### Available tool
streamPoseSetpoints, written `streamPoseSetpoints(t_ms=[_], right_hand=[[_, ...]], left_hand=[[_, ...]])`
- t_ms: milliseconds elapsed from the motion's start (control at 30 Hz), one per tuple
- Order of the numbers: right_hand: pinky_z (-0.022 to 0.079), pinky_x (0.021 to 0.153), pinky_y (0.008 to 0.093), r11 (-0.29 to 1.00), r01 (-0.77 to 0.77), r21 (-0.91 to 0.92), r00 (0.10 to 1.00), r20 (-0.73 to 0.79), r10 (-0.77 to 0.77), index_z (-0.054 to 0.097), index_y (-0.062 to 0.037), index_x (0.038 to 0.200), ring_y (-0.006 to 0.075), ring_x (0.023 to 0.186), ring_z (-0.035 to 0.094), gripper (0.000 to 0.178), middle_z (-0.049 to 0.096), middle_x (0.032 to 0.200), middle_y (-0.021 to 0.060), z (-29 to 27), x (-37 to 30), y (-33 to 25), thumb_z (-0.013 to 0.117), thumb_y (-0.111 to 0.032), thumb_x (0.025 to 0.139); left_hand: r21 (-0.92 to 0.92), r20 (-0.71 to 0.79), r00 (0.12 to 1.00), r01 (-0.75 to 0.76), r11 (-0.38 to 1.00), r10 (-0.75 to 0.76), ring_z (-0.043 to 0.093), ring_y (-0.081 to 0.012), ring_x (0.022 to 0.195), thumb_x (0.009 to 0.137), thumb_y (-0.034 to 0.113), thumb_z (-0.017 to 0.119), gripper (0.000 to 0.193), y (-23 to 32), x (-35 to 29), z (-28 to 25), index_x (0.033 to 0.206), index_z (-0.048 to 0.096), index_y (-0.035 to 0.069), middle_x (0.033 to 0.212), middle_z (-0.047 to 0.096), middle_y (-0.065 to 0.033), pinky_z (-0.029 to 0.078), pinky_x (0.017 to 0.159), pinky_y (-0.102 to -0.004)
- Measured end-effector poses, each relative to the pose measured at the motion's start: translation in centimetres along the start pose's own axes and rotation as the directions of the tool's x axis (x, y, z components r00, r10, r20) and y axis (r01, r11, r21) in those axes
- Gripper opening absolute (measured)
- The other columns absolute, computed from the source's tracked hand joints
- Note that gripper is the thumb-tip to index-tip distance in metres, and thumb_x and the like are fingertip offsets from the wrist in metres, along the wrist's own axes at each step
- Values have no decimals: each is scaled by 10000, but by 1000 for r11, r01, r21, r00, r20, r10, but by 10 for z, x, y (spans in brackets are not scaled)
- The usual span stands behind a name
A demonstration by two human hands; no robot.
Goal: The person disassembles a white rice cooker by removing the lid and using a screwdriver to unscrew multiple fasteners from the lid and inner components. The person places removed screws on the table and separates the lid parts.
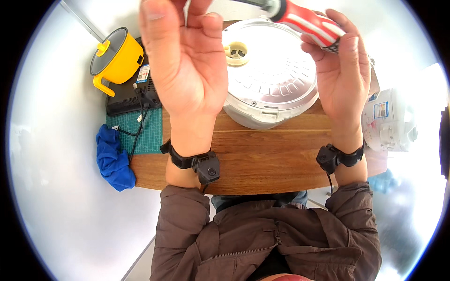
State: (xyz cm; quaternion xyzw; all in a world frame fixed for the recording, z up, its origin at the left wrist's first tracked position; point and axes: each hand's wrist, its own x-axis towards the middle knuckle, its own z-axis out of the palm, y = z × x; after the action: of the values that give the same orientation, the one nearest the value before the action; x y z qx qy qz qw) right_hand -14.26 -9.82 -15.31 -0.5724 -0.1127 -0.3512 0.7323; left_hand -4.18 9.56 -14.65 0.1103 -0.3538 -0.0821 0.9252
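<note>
A screwdriver [307, 21] with a red and white handle is in my right hand [344, 70], raised above the table. Its metal shaft points up and left and runs out at the picture's top edge. My left hand [197, 65] is raised too, palm toward me and fingers bent. The upper edge cuts off its fingertips, so anything between them is hidden. Behind and between both hands lies a large round white appliance lid [272, 89], like a rice cooker's, with a silver metal face upward. A cream round valve piece [237, 54] sits on its left part, beside my left hand.
On the left, a yellow pot [119, 61] with a grey lid stands by a black device [122, 100] with cables. A green cutting mat [152, 133] and blue cloth [112, 159] lie nearer. A white appliance [382, 122] is on the right of the wooden table [267, 159].
</note>
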Motion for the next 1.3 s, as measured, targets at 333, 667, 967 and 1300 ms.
streamPoseSetpoints(t_ms=[333, 667, 967, 1300], right_hand=[[633, 836, 320, 981, 108, -160, 993, 64, -99, 536, 31, 1333, 218, 972, 736, 484, 700, 1146, 175, -16, 27, -53, 575, -375, 1073], [592, 782, 260, 820, 235, -521, 927, -134, -351, 557, 5, 1287, 141, 853, 692, 394, 680, 1022, 78, -9, 34, -97, 573, -329, 1080], [512, 570, 206, 515, 407, -754, 882, 178, -436, 612, -49, 1090, 67, 667, 620, 186, 658, 833, 11, -18, 45, -141, 665, -209, 1012], [386, 469, 236, 322, 224, -920, 963, 259, 70, 606, -30, 956, 90, 461, 500, 206, 568, 551, 8, 26, 45, -173, 729, -194, 956]], left_hand=[[640, 152, 975, -221, 736, 161, 732, -233, 956, 1050, 148, 609, 165, 8, 18, 20, 1172, 655, 47, 1137, 728, -136, 631, 769, -326], [909, 239, 958, -163, 383, -160, 713, -178, 793, 1010, 66, 652, 135, 9, 52, 46, 1121, 640, -11, 932, 727, -120, 627, 740, -302], [910, 315, 875, -388, -145, -368, 693, -310, 837, 903, 140, 737, 126, -26, 31, 61, 925, 732, 16, 904, 713, -154, 542, 749, -364], [954, 213, 734, -298, -24, -645, 672, -330, 851, 879, 42, 704, 85, -80, 6, 62, 891, 703, -42, 924, 676, -166, 511, 775, -414]])
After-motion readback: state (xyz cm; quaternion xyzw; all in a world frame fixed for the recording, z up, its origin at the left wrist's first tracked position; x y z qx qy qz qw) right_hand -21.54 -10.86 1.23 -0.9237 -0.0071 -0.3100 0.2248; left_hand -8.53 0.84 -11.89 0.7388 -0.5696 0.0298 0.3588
